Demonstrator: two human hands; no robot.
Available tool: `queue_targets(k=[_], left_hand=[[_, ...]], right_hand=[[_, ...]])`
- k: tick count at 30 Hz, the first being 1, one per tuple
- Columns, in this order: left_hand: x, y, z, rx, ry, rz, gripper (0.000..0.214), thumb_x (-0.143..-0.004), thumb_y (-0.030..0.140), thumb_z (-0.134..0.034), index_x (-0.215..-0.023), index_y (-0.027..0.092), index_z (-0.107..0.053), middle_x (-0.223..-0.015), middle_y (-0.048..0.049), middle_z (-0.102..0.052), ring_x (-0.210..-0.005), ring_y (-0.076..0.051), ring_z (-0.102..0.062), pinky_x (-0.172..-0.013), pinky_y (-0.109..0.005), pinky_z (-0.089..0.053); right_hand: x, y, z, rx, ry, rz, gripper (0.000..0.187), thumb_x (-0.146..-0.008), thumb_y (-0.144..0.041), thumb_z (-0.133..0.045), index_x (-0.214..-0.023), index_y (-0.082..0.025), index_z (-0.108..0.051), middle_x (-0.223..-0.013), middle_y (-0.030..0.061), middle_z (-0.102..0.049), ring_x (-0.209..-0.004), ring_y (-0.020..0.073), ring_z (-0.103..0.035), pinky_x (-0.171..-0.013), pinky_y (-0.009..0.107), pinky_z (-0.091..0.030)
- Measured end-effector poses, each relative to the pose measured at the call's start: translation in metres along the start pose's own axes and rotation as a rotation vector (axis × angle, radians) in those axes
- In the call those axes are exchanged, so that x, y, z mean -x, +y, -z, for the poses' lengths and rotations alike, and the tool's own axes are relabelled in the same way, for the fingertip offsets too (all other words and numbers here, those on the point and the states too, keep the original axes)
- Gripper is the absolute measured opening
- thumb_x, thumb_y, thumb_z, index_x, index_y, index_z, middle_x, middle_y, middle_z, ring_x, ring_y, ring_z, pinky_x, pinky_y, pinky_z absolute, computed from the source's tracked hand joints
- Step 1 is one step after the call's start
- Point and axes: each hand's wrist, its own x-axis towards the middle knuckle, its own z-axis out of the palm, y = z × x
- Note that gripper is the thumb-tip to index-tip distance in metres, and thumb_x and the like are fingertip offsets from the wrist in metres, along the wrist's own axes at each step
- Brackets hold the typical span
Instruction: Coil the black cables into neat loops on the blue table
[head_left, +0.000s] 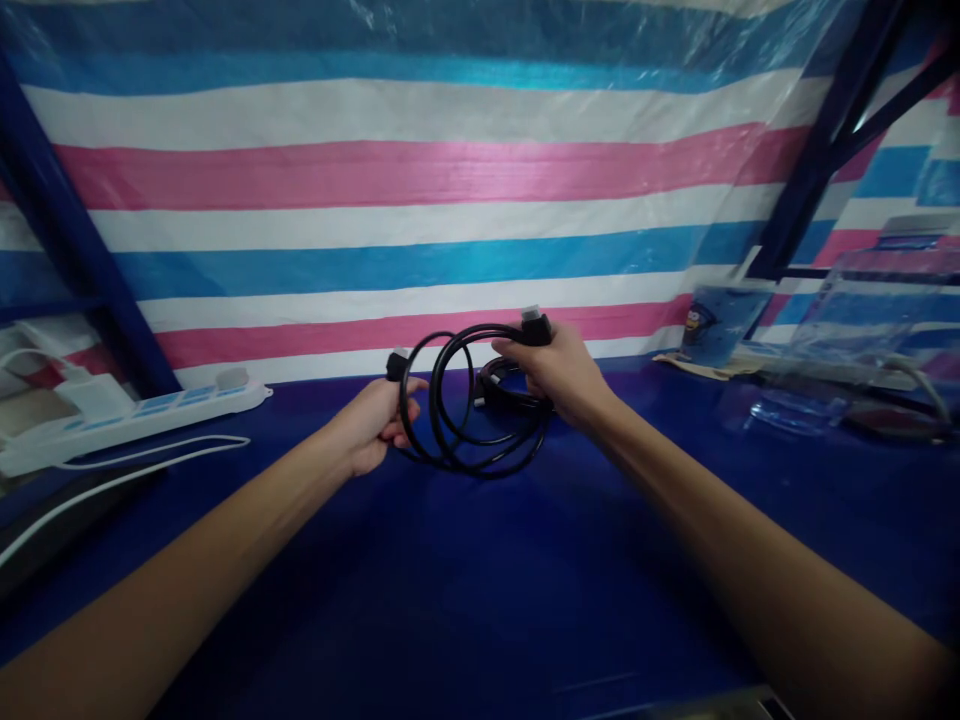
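A black cable hangs in loose loops between my two hands, over the blue table. Its plugs look like HDMI connectors with pale tips. My left hand is closed on the cable near one plug, which points up. With thumb and fingers my right hand grips the other end, and that plug also sticks up. Behind the loops, another coiled black cable with a connector lies on the table, partly hidden by my right hand.
A white power strip with a plugged-in charger lies at the left, with a white cord beside it. To the right stand a plastic cup with a straw and a clear container. Striped sheeting hangs behind the blue table.
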Motion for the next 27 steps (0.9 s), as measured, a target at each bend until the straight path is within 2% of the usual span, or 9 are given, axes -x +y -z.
queue_targets(k=[2,5,8,10,13,17,21,24,27], left_hand=[[0.004,0.004,-0.002,-0.012,-0.129,0.082,0.011,-0.084,0.022,-0.053,-0.081,0.014,-0.060,-0.051,0.0039,-0.051,-0.028,0.001,-0.019,-0.029,-0.013,-0.015],[0.011,0.011,-0.004,-0.081,-0.295,0.173,0.022,-0.084,0.027,-0.054,-0.072,0.012,-0.065,-0.047,0.0029,-0.045,-0.029,0.001,-0.015,-0.028,-0.012,-0.010],[0.016,0.014,-0.005,-0.159,-0.377,0.235,0.031,-0.084,0.029,-0.054,-0.062,0.010,-0.066,-0.040,0.0046,-0.036,-0.029,0.001,-0.012,-0.027,-0.012,-0.011],[0.016,0.014,-0.006,-0.144,-0.367,0.145,0.028,-0.083,0.029,-0.058,-0.063,0.011,-0.066,-0.044,0.0031,-0.042,-0.031,0.000,-0.023,-0.028,-0.012,-0.021],[0.014,0.013,-0.007,-0.029,-0.284,-0.111,0.022,-0.082,0.031,-0.062,-0.072,0.012,-0.068,-0.065,-0.0032,-0.062,-0.053,-0.007,-0.056,-0.048,-0.015,-0.047],[0.013,0.016,-0.005,0.135,-0.334,-0.163,0.033,-0.091,0.040,-0.048,-0.088,0.013,-0.067,-0.080,-0.0083,-0.070,-0.069,-0.017,-0.066,-0.065,-0.028,-0.054],[0.016,0.010,-0.011,0.219,-0.397,-0.232,0.033,-0.092,0.045,-0.044,-0.110,0.022,-0.060,-0.091,-0.0073,-0.072,-0.080,-0.020,-0.068,-0.075,-0.033,-0.053],[0.022,-0.001,-0.026,0.172,-0.382,-0.270,0.034,-0.092,0.046,-0.044,-0.096,0.018,-0.063,-0.085,-0.0073,-0.071,-0.081,-0.018,-0.068,-0.077,-0.030,-0.051],[0.027,-0.007,-0.037,0.064,-0.377,-0.288,0.043,-0.092,0.048,-0.043,-0.065,0.016,-0.053,-0.055,-0.0009,-0.057,-0.051,-0.011,-0.059,-0.061,-0.025,-0.049]], right_hand=[[0.001,-0.001,0.001,0.178,-0.021,0.107,0.022,-0.075,-0.033,-0.063,-0.084,-0.013,-0.063,-0.060,0.0003,-0.050,-0.054,0.0121,-0.044,-0.051,0.027,-0.033],[0.007,-0.006,-0.002,0.369,-0.083,0.341,0.044,-0.075,-0.019,-0.058,-0.118,-0.014,-0.058,-0.080,0.0052,-0.064,-0.069,0.0159,-0.054,-0.064,0.029,-0.038],[0.013,-0.012,-0.005,0.567,-0.104,0.434,0.027,-0.076,-0.014,-0.052,-0.099,-0.014,-0.067,-0.075,0.0062,-0.064,-0.066,0.0158,-0.052,-0.061,0.028,-0.033],[0.014,-0.014,-0.005,0.728,-0.041,0.478,0.015,-0.078,-0.016,-0.052,-0.073,-0.014,-0.065,-0.073,0.0092,-0.062,-0.067,0.0172,-0.051,-0.059,0.030,-0.029],[0.010,-0.015,-0.001,0.792,0.020,0.474,0.018,-0.078,-0.019,-0.054,-0.061,-0.014,-0.057,-0.075,0.0114,-0.059,-0.067,0.0174,-0.048,-0.058,0.030,-0.028],[0.003,-0.010,0.005,0.553,0.003,0.275,0.020,-0.083,-0.018,-0.045,-0.068,-0.015,-0.057,-0.066,0.0081,-0.059,-0.057,0.0146,-0.047,-0.054,0.029,-0.029],[0.000,-0.004,0.007,0.679,0.267,0.250,0.020,-0.081,-0.011,-0.042,-0.087,-0.012,-0.061,-0.075,0.0126,-0.063,-0.062,0.0183,-0.050,-0.055,0.029,-0.028],[0.002,-0.004,0.007,0.809,0.291,0.273,0.026,-0.079,-0.010,-0.044,-0.099,-0.011,-0.062,-0.074,0.0136,-0.064,-0.061,0.0198,-0.051,-0.056,0.030,-0.027],[0.004,-0.006,0.008,0.792,0.159,0.415,0.031,-0.074,-0.005,-0.047,-0.101,-0.012,-0.062,-0.080,0.0115,-0.067,-0.065,0.0184,-0.053,-0.059,0.029,-0.030]])
